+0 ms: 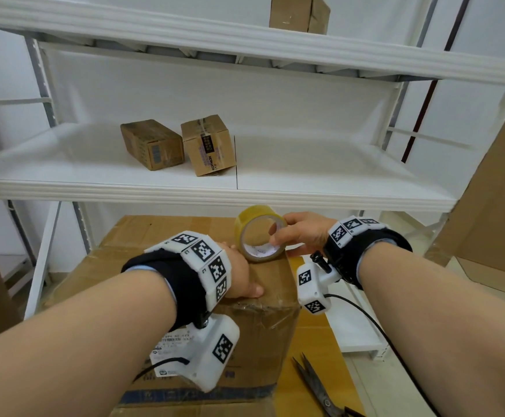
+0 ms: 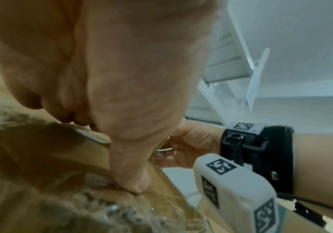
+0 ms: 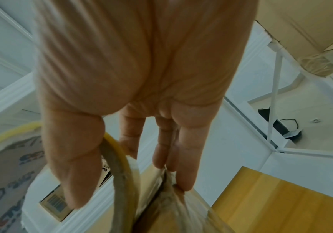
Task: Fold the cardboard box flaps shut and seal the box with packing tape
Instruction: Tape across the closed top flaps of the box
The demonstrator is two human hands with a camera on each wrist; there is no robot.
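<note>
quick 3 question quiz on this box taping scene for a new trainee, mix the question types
1. True or false: the right hand grips the tape roll.
2. Which hand presses on top of the cardboard box?
A. left hand
B. right
C. neither
3. Fill in: the scissors lie on the yellow surface to the ____ of the box.

Key: 1 true; 2 A; 3 right

tape roll [image 1: 260, 236] on box [image 1: 269, 296], scissors [image 1: 317, 386] right
</note>
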